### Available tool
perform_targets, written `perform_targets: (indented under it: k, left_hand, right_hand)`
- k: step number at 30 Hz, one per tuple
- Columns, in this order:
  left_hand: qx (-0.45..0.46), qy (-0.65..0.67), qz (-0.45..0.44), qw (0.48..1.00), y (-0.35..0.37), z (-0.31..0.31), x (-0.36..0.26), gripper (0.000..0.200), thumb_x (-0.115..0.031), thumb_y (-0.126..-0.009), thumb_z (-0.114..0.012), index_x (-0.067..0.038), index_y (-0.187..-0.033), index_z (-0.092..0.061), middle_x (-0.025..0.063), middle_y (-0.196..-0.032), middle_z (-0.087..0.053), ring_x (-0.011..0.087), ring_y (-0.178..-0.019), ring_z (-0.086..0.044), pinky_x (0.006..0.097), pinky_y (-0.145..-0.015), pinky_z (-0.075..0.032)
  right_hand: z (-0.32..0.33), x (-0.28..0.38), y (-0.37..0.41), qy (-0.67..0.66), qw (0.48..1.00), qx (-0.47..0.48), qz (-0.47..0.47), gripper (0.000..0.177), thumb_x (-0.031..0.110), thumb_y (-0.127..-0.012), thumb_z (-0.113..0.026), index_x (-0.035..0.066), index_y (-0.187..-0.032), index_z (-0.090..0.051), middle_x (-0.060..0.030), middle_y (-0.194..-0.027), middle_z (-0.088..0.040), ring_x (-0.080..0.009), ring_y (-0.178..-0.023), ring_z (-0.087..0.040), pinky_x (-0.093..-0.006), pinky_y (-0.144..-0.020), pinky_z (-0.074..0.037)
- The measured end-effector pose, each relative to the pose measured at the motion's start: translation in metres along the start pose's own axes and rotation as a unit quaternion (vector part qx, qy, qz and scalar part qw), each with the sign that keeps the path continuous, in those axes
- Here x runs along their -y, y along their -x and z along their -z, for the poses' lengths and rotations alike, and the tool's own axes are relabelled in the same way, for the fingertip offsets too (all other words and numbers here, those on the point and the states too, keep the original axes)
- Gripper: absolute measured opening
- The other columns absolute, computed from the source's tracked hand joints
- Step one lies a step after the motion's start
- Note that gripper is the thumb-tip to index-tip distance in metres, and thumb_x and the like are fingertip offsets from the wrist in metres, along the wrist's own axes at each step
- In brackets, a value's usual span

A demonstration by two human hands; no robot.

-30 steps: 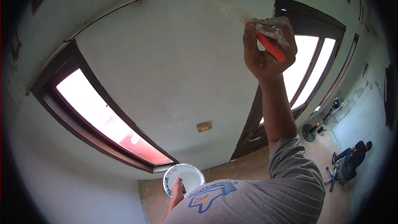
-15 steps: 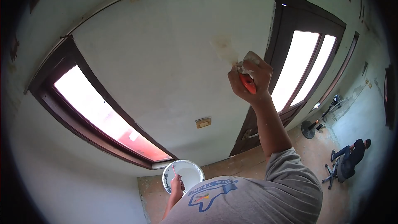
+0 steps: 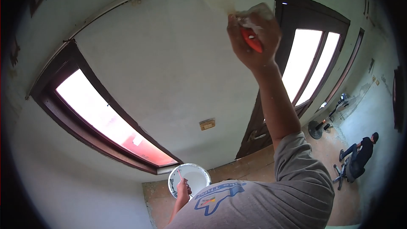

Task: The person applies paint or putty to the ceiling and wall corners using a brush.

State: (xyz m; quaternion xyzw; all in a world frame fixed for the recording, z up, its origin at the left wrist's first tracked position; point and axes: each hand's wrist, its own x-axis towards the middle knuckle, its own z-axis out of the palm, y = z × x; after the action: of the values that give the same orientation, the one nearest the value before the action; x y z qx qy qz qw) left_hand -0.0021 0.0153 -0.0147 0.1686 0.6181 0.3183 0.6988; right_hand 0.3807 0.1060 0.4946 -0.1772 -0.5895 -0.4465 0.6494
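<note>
My right hand is raised high against the pale wall, fingers wrapped round a red-handled paintbrush. White smears cover its fingers and thumb. The brush's brownish, blurred head shows beyond the fingers, close to the wall. Low in the view, my left hand is closed on the thin pinkish handle of a white bucket. Dark and pale paint-like marks streak the bucket's inner side. My grey shirt sleeve and front hide part of the bucket's near edge.
A dark-framed window is at left and a dark door at right. A wall switch sits between them. Far right, a person sits on a wheeled chair beyond a black stand base.
My right hand has moved up the wall with the paintbrush, and its arm is stretched further. My left hand stays on the bucket handle. The seated person's posture has shifted slightly.
</note>
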Motion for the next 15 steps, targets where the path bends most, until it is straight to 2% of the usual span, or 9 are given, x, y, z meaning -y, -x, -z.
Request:
perform_targets:
  k: [3, 6, 7, 10, 11, 12, 14, 15]
  left_hand:
    - [0.004, -0.001, -0.001, 1.000, -0.002, 0.002, 0.003, 0.020, -0.021, -0.083, -0.056, -0.016, -0.075, -0.039, -0.0055, -0.055, -0.025, 0.0082, -0.038, -0.022, 0.0280, -0.038, -0.017]
    - [0.004, 0.001, 0.003, 1.000, -0.002, 0.001, 0.000, 0.019, -0.021, -0.083, -0.056, -0.015, -0.076, -0.040, -0.0051, -0.055, -0.026, 0.0084, -0.039, -0.023, 0.0279, -0.038, -0.018]
    - [0.000, 0.003, 0.003, 1.000, -0.001, 0.001, 0.000, 0.019, -0.020, -0.083, -0.056, -0.015, -0.076, -0.040, -0.0050, -0.055, -0.026, 0.0085, -0.038, -0.023, 0.0280, -0.038, -0.018]
    - [-0.004, 0.005, 0.004, 1.000, -0.006, 0.003, 0.003, 0.018, -0.020, -0.083, -0.056, -0.015, -0.076, -0.040, -0.0049, -0.055, -0.026, 0.0086, -0.038, -0.023, 0.0280, -0.038, -0.018]
    - [-0.003, 0.005, 0.003, 1.000, -0.007, 0.005, 0.004, 0.018, -0.020, -0.083, -0.056, -0.015, -0.076, -0.040, -0.0048, -0.055, -0.026, 0.0085, -0.038, -0.023, 0.0280, -0.038, -0.018]
    - [-0.005, 0.003, 0.004, 1.000, -0.005, 0.004, 0.004, 0.018, -0.020, -0.083, -0.056, -0.015, -0.076, -0.040, -0.0048, -0.055, -0.026, 0.0085, -0.038, -0.023, 0.0280, -0.038, -0.018]
    - [-0.008, 0.000, 0.001, 1.000, 0.001, -0.001, 0.001, 0.018, -0.019, -0.083, -0.056, -0.015, -0.076, -0.040, -0.0050, -0.055, -0.027, 0.0082, -0.038, -0.023, 0.0277, -0.037, -0.017]
    - [-0.010, -0.004, 0.006, 1.000, 0.002, -0.001, 0.001, 0.018, -0.019, -0.083, -0.056, -0.015, -0.076, -0.040, -0.0050, -0.055, -0.027, 0.0082, -0.038, -0.023, 0.0277, -0.037, -0.017]
  right_hand:
    - [0.005, 0.024, 0.032, 0.033, 0.993, 0.078, -0.087, 0.013, -0.007, -0.075, -0.068, 0.003, -0.074, -0.059, -0.0044, -0.069, -0.047, -0.0125, -0.050, -0.045, -0.0284, -0.043, -0.035]
    - [0.018, 0.050, 0.082, 0.004, 0.987, 0.098, -0.130, 0.015, -0.011, -0.074, -0.065, 0.003, -0.076, -0.060, -0.0041, -0.069, -0.046, -0.0105, -0.046, -0.044, -0.0274, -0.040, -0.033]
    - [0.028, 0.062, 0.099, 0.018, 0.975, 0.142, -0.168, 0.017, -0.011, -0.074, -0.065, 0.004, -0.075, -0.057, -0.0041, -0.069, -0.046, -0.0107, -0.048, -0.045, -0.0273, -0.041, -0.034]
    - [0.047, 0.082, 0.124, 0.006, 0.962, 0.154, -0.225, 0.019, -0.011, -0.075, -0.065, 0.005, -0.073, -0.054, -0.0038, -0.069, -0.045, -0.0110, -0.050, -0.047, -0.0272, -0.042, -0.034]
    - [0.054, 0.083, 0.128, 0.015, 0.962, 0.153, -0.224, 0.014, -0.009, -0.079, -0.067, 0.002, -0.078, -0.058, -0.0117, -0.077, -0.058, -0.0140, -0.058, -0.057, -0.0245, -0.048, -0.042]
    - [0.056, 0.082, 0.123, 0.016, 0.962, 0.153, -0.227, 0.014, -0.009, -0.079, -0.067, 0.002, -0.078, -0.058, -0.0117, -0.077, -0.058, -0.0140, -0.058, -0.057, -0.0245, -0.048, -0.042]
    - [0.059, 0.074, 0.096, 0.029, 0.984, 0.064, -0.164, 0.014, -0.007, -0.083, -0.068, 0.003, -0.088, -0.059, -0.0107, -0.079, -0.059, -0.0138, -0.061, -0.059, -0.0231, -0.052, -0.045]
    - [0.062, 0.068, 0.083, 0.063, 0.988, 0.069, -0.125, 0.018, -0.006, -0.084, -0.069, 0.003, -0.095, -0.058, -0.0108, -0.081, -0.060, -0.0137, -0.064, -0.061, -0.0229, -0.054, -0.046]
